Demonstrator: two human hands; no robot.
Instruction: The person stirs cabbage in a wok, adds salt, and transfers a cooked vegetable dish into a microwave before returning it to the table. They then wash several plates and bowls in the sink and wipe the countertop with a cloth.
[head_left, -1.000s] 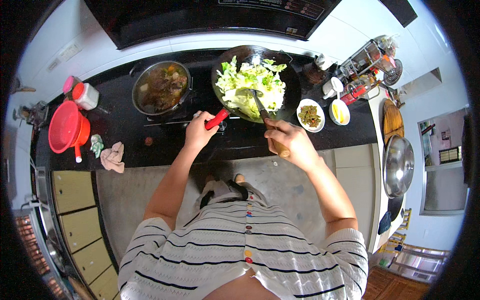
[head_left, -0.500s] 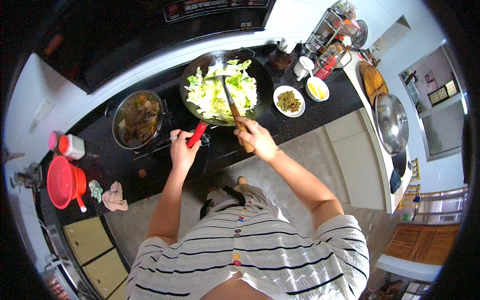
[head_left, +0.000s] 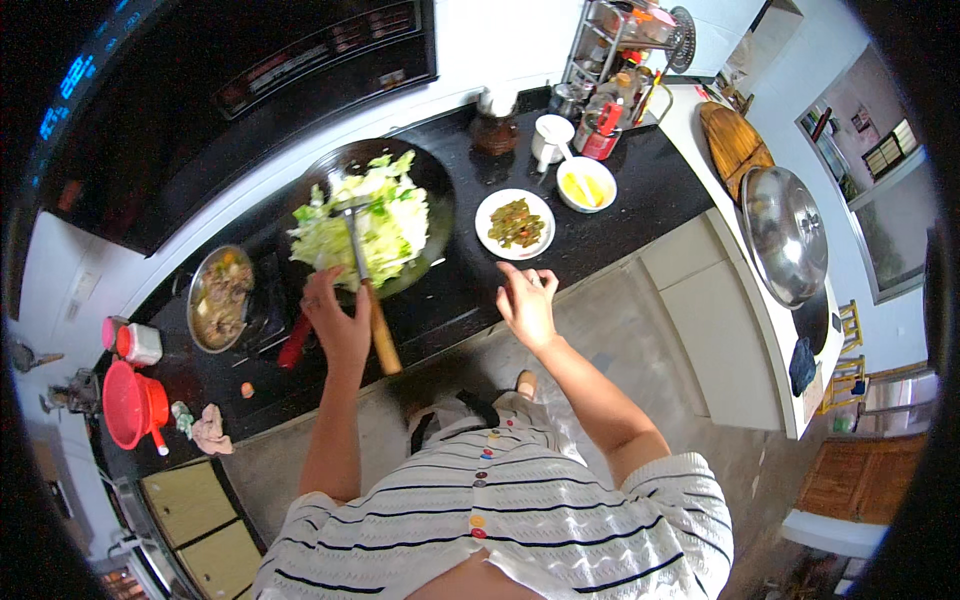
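A dark wok [head_left: 447,215] heaped with chopped cabbage [head_left: 395,225] stands on the stove. Resting in it is a spatula [head_left: 380,335], its wooden handle jutting over the near rim. My left hand [head_left: 335,320] hovers between that handle and the wok's red handle [head_left: 293,343], fingers loosely bent and apart. Near the counter's front edge, my right hand [head_left: 528,305] is empty, thumb and fingers parted. Just beyond it sits a white plate [head_left: 483,228] of chopped green vegetables [head_left: 515,222]. To the plate's right is a white bowl [head_left: 608,190] with something yellow and a white spoon inside.
Left of the wok is a pan [head_left: 198,320] of stew. A red colander [head_left: 130,405], a pink cloth [head_left: 211,430] and lidded jars [head_left: 143,345] lie farther left. At the right are a white cup [head_left: 553,133], a bottle rack [head_left: 615,50] and a large metal lid [head_left: 785,235].
Both hands have let go: the right of the spatula, the left of the wok handle. The right hand has moved toward the plate. The view has shifted right.
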